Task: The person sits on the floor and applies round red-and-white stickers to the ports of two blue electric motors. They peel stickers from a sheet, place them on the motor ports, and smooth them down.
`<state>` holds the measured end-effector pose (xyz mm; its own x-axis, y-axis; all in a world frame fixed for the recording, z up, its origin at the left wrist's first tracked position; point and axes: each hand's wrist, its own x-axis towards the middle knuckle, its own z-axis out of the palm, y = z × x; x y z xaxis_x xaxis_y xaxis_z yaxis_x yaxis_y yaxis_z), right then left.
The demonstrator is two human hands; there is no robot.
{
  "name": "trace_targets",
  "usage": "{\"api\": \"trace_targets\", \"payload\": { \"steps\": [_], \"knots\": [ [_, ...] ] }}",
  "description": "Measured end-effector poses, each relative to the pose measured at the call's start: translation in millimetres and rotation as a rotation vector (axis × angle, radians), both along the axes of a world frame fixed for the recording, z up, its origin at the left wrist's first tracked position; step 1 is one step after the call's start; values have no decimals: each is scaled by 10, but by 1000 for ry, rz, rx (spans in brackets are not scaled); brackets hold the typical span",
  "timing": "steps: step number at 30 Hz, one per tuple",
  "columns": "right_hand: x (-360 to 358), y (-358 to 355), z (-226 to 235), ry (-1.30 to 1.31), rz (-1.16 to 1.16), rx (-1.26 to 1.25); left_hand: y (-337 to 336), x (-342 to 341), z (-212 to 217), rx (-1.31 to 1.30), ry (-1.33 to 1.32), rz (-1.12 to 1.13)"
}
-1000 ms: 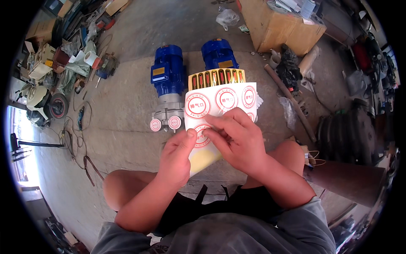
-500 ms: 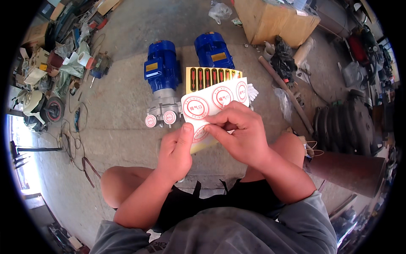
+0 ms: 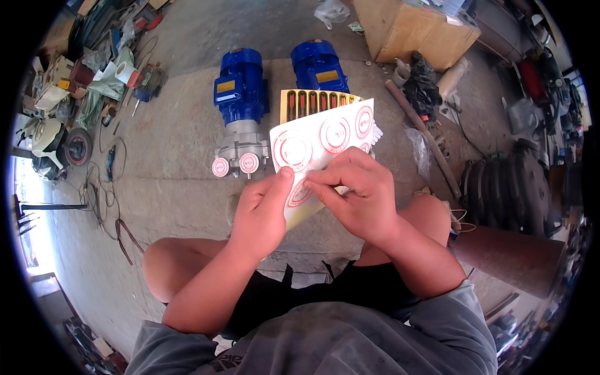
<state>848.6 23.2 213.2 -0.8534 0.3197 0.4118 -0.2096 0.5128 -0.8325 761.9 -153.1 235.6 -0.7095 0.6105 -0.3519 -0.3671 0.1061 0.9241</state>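
Held up over the knees, above the concrete floor point(image 3: 162, 162): a white sticker sheet point(image 3: 322, 140) printed with round red-and-white labels, and behind it a yellow sheet point(image 3: 312, 103) with a row of narrow red stickers. Left hand point(image 3: 262, 209) closed on the near left edge of the sticker sheet, thumb laid flat on its face. Right hand point(image 3: 356, 194) curled, fingertips point(image 3: 315, 181) pinched at a round label point(image 3: 299, 195) near the lower edge, apparently lifting its rim; impossible to tell how much of it is already free.

Just beyond the sheets, on the floor, two blue motor pumps: the left pump point(image 3: 239, 94) already carrying two round labels point(image 3: 234, 165) on its grey near end, the right pump point(image 3: 319, 65) mostly hidden behind the sheets.

Risks, as a judgement:
- Tearing or creasing of the label if pulled fast or at a steep angle from only one point of the rim.
- Folding back on itself, glue to glue, once loose, given how thin and limp such a label is.
- Bending of the whole sheet, held as it is by one edge only, so neighbouring labels lift too.
- Dust from the floor, or grime from the fingers, on the adhesive, hence poor sticking.
- Slipping of the yellow sheet out from behind, with no separate grip visible on it.
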Motion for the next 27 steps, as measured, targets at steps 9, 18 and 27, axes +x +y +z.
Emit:
{"api": "trace_targets", "payload": {
  "steps": [9, 18, 27],
  "knots": [
    [26, -62, -20, 72, -62, -147, 30, 70, 54, -3, 47, -42],
    [95, 45, -117, 71, -12, 17, 77, 138, -38, -31, 76, -35],
    [99, 55, -143, 116, -21, 98, 100, 160, -49, -14, 28, -12]
  ]
}}
